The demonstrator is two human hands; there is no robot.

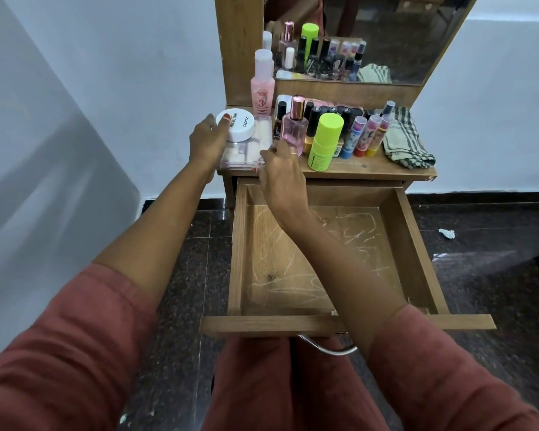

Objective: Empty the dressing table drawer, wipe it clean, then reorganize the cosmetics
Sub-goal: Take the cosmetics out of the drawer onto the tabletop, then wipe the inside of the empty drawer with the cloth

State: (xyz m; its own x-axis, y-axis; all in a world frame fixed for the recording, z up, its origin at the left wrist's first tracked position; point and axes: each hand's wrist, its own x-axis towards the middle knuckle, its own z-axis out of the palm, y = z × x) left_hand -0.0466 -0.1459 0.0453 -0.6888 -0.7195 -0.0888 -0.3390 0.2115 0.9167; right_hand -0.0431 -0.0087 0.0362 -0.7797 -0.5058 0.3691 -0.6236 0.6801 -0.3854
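- Clear box (241, 154): we find this flat plastic case of cosmetics at the left end of the counter (371, 168), its front corner over the edge.
- White jar (238, 124): it stands on the back of the clear box, lid up.
- Left grip (207, 141): the arm reaches forward, nearly straight. The grip curls round the jar's left side, thumb laid on the lid; we cannot see the other fingers.
- Right grip (282, 172): the forearm crosses above the drawer, wrist bent left. The curled fingertips pinch the box's right edge.
- Drawer (416, 244): it is pulled fully out below the counter, and we see its scratched wooden floor.
- Perfume bottle (293, 129): pink and upright, it stands just beside the right grip.
- Green bottle (324, 141): it stands upright further right, among small tubes.
- Striped cloth (406, 141): it lies crumpled at the counter's right end.
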